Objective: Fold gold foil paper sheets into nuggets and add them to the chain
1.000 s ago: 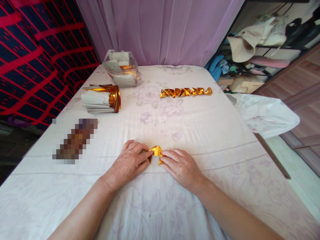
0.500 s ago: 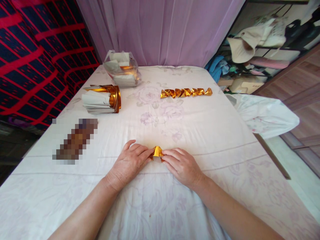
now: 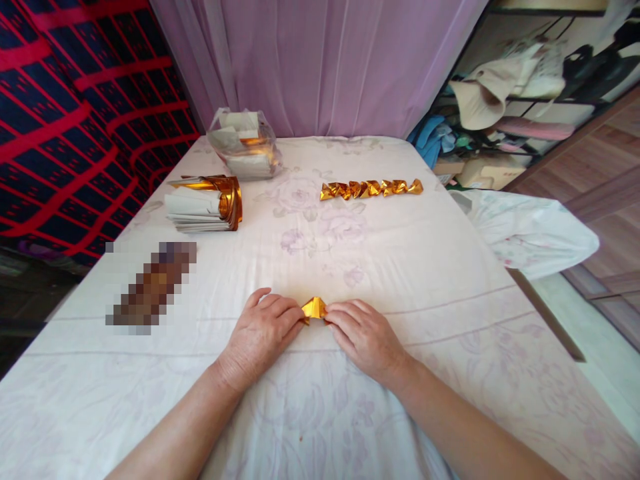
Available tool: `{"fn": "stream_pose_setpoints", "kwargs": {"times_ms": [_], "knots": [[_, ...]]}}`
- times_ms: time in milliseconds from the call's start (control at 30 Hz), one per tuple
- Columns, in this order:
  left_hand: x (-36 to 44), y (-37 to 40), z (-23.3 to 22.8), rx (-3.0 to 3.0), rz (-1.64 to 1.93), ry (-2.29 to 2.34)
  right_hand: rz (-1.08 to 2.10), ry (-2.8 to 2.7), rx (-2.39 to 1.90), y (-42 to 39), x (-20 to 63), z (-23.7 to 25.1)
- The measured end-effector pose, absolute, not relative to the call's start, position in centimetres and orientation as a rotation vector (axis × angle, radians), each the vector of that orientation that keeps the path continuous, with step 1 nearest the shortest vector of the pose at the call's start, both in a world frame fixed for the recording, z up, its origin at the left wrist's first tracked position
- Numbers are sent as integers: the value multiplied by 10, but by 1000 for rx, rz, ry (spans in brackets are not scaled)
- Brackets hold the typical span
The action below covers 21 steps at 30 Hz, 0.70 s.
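Observation:
A small folded piece of gold foil paper (image 3: pixel 315 308) is held between my two hands near the front middle of the cloth-covered surface. My left hand (image 3: pixel 267 323) closes its fingers on the left end, with the thumb side partly hidden. On the opposite end, my right hand (image 3: pixel 367 337) pinches the paper with its fingertips. Farther back lies a row of folded gold foil pieces (image 3: pixel 371 190), set close together. To the left, a fanned stack of gold foil paper sheets (image 3: pixel 195 212) shows its pale backs and shiny gold edges.
Behind the stack stands a clear plastic bag (image 3: pixel 245 147) holding more sheets. A blurred-out brown object (image 3: pixel 155 283) lies at the left. The floral cloth (image 3: pixel 320 260) covers the surface. A white bag-like cloth (image 3: pixel 540 230) hangs off the right edge, beside crowded shelves (image 3: pixel 500 120).
The gold piece between my hands has changed shape: its pale lower opening no longer shows, and its gold face looks wider. My hands stay in nearly the same place.

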<state>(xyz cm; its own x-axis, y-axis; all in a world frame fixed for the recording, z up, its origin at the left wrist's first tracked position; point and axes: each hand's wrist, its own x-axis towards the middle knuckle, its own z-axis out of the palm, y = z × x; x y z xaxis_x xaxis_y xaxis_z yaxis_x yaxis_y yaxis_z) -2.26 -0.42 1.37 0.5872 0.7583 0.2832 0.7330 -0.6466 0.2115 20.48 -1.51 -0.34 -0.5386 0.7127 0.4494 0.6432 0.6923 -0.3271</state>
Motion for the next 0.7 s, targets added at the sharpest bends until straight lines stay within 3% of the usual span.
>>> {"fn": "stream_pose_setpoints", "kwargs": {"times_ms": [700], "knots": [[-9,-5,12,2408,516,1518,243,-2154,-1296,-13,205,-9]]}}
